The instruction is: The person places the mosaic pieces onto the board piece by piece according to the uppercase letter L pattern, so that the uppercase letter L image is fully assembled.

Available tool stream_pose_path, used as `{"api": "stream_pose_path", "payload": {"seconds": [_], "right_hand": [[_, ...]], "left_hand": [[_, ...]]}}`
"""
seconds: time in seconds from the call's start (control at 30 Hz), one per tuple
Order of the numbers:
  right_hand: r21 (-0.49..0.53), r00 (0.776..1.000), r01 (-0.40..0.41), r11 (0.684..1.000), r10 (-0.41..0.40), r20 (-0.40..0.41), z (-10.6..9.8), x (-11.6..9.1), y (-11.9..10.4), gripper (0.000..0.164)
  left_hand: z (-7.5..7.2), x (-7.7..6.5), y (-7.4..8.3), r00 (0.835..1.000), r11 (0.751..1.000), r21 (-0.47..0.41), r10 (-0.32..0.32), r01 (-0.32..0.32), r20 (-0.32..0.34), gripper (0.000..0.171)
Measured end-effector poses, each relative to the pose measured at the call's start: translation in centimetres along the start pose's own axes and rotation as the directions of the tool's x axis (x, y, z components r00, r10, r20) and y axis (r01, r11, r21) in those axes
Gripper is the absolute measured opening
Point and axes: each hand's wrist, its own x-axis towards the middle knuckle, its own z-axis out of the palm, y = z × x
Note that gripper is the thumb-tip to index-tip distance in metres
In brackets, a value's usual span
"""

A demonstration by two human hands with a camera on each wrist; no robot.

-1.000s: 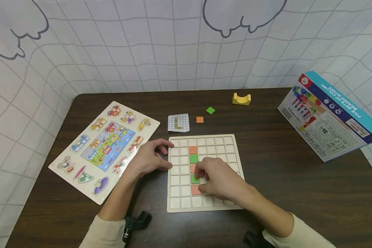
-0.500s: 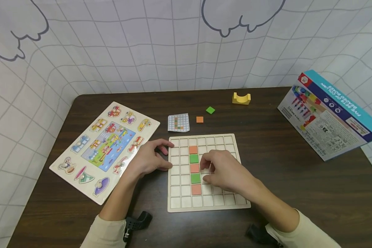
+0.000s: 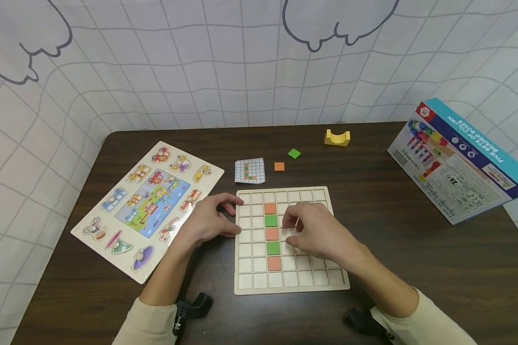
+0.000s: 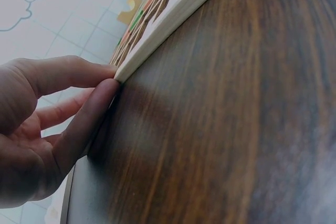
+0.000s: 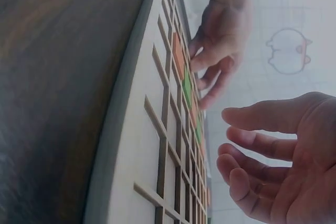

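Note:
A pale wooden grid board (image 3: 291, 290) lies on the dark table, with orange and green square tiles alternating down one column. Its top tile is orange (image 3: 270, 208), a green tile (image 3: 273, 247) is lower, and the bottom one is orange (image 3: 274, 263). Against the board's left edge rest the thumb and fingertips of my left hand (image 3: 209, 218). My right hand (image 3: 317, 232) hovers over the grid just right of the tile column, fingers loosely bent; the right wrist view shows nothing between them. Beyond the board lie a loose orange tile (image 3: 279, 166) and a loose green tile (image 3: 294, 153).
A small pattern card (image 3: 249, 170) lies behind the board. To the left is a picture peg puzzle (image 3: 147, 211), partly under my left forearm. A yellow arch block (image 3: 337, 138) stands at the back, and a toy box (image 3: 462, 163) at the right.
My right hand has moved off the tile column, to the right and slightly away from me, uncovering the lower tiles. The left hand has stayed at the board's edge.

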Motion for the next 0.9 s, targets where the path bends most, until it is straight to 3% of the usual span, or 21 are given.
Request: {"api": "stream_pose_path", "payload": {"seconds": [0.33, 0.9], "right_hand": [[0.027, 1.000, -0.027, 0.999, 0.027, 0.005, -1.5, 1.9, 0.9, 0.016], [0.032, 0.995, -0.039, 0.999, 0.042, -0.091, -4.6, 6.1, 3.4, 0.019]], "left_hand": [[0.0, -0.2, 0.1, 1.000, 1.000, -0.007, -0.005, 0.005, -0.014, 0.060], [0.0, -0.1, 0.0, 1.000, 1.000, -0.029, 0.000, 0.000, -0.003, 0.060]]}}
